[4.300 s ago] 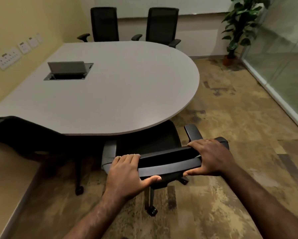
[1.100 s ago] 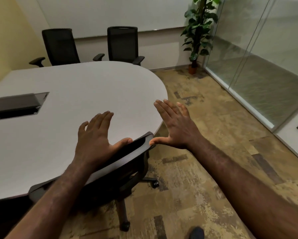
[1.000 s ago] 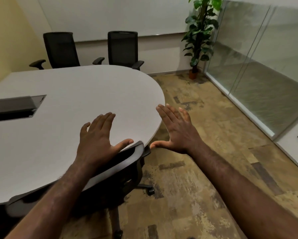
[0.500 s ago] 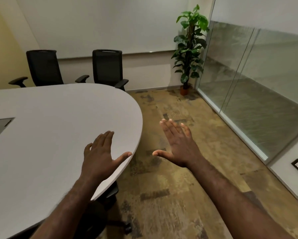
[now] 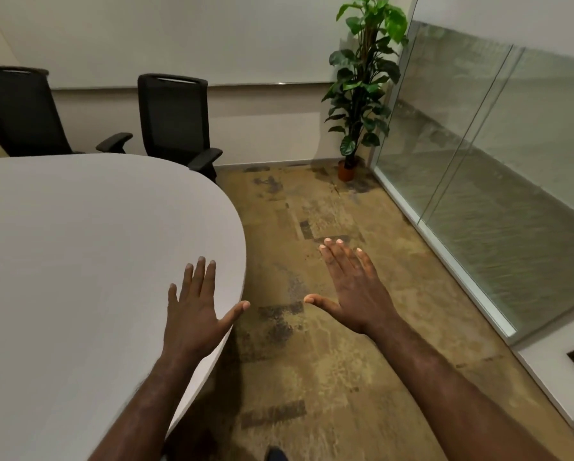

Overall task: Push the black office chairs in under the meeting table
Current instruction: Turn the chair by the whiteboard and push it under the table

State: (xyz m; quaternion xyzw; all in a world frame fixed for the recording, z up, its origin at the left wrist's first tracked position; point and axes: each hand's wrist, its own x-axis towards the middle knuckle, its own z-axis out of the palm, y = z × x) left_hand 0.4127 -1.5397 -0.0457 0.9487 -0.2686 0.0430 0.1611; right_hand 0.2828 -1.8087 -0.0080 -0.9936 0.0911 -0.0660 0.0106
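Hovering empty, left hand (image 5: 195, 307) and right hand (image 5: 353, 287) splayed flat, two black mesh-backed chairs (image 5: 175, 121) behind grey table (image 5: 79, 244)

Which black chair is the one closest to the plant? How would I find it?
Start at the round end of the white meeting table. Two black office chairs stand behind it by the wall. Choose the right-hand chair, nearer the potted plant; its neighbour is cut off at the picture's left edge.

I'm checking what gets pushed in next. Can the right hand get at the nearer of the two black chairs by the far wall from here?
Probably not yet. The right hand hangs open over bare floor, well short of that chair beyond the table. The floor past the table's round end looks free to walk.
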